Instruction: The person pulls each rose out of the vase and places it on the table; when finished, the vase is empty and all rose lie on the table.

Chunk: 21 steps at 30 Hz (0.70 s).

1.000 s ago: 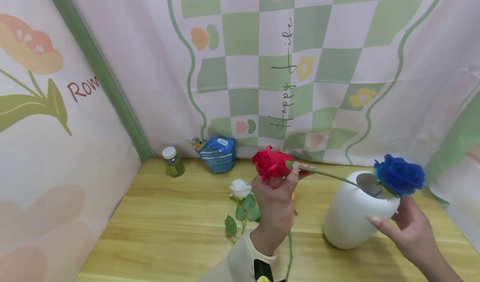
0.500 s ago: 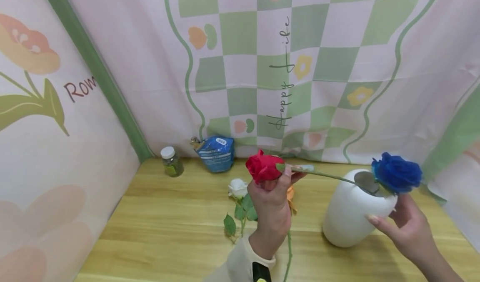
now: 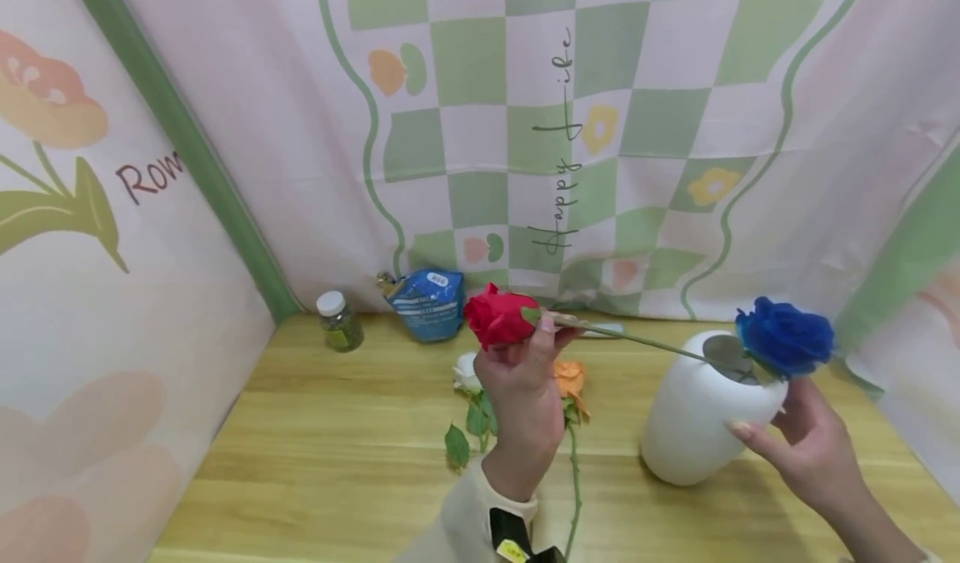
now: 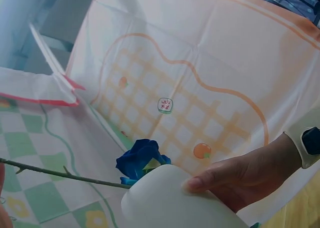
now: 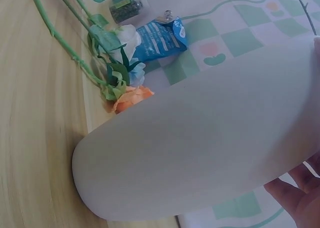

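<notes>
In the head view my left hand (image 3: pixel 525 396) pinches a red rose (image 3: pixel 498 317) just below its bloom. Its thorny stem (image 4: pixel 65 174) runs right to the mouth of a white vase (image 3: pixel 697 430), the end going in over the rim. A blue rose (image 3: pixel 786 338) stands in that vase, its bloom at the right of the rim. My right hand (image 3: pixel 813 438) grips the vase near the top, thumb in front; most of its fingers are hidden behind. Under my left forearm lie a white rose (image 3: pixel 467 371), partly covered, and an orange rose (image 3: pixel 570 380).
A blue pouch (image 3: pixel 427 305) and a small jar with a white cap (image 3: pixel 340 321) stand at the back left. A pale blue flower (image 5: pixel 137 74) lies between the white and orange roses. Printed cloth (image 3: pixel 540 130) hangs behind the wooden table (image 3: pixel 300 446).
My left hand has shifted left with the red rose, leaving more of the orange rose in sight. The right hand keeps its grip on the vase.
</notes>
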### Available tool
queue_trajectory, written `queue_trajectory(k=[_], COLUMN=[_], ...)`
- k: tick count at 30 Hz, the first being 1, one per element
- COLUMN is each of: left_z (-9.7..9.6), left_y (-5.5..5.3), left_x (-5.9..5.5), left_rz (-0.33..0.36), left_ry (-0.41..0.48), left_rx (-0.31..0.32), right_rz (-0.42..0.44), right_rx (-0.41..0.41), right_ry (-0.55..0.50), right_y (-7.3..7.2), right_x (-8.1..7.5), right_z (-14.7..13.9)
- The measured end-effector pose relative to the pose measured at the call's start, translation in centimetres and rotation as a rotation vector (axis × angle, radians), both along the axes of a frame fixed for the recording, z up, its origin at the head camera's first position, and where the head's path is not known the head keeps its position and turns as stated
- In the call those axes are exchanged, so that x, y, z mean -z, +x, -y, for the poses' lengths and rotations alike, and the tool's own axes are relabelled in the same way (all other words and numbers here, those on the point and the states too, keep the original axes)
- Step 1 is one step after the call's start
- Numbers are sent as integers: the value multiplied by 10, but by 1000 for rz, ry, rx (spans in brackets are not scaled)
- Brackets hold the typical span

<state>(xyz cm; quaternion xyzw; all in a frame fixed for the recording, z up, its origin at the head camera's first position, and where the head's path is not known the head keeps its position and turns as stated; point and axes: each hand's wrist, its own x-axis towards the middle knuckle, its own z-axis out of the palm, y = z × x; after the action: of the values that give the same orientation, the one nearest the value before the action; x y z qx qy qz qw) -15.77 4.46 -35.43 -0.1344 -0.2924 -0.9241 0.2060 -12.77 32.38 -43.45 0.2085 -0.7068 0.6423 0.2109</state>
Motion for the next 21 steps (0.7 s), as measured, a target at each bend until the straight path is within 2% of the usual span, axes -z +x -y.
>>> queue_trajectory(k=[8,13,21], left_z=[10,16,36], left_y=[-5,-5,-9], left_x=[4,0,-4], left_rz=[64,71,78], left_ry=[7,16,38], left_rx=[17,9,-5], right_rz=[3,0,40], right_rx=[5,0,50], right_ry=[11,5,6], right_y=[0,-1,1], right_x=[0,0,2], right_z=[0,1,0])
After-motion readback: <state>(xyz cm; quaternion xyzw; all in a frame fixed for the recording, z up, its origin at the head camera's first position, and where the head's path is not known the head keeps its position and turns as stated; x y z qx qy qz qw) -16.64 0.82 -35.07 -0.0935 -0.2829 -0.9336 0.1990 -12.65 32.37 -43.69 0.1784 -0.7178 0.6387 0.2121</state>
